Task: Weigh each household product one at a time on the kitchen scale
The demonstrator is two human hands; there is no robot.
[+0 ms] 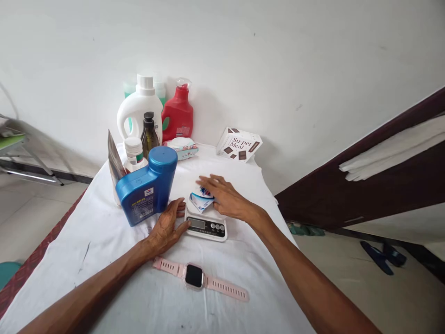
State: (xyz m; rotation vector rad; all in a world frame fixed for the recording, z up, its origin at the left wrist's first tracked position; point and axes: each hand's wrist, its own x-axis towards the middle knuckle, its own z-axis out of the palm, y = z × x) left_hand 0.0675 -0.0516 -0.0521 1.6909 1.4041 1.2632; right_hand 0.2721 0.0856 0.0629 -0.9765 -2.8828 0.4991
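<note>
A small white kitchen scale [206, 226] sits mid-table on a white cloth. My right hand [225, 196] lies flat over a small white and blue packet [199, 200] on the scale's platform, fingers spread on top of it. Resting on the cloth, my left hand [167, 227] touches the scale's left front corner with thumb and fingers. A blue jug [148, 190] stands just left of that hand. A pink smartwatch [198, 276] lies flat in front of the scale.
At the back stand a white detergent jug [139, 111], a red bottle [178, 114], a dark bottle [149, 134], a small white bottle [134, 153], a wipes pack [182, 146] and a "Super Meal" box [239, 144]. The table drops off at right, with sandals [382, 255] on the floor.
</note>
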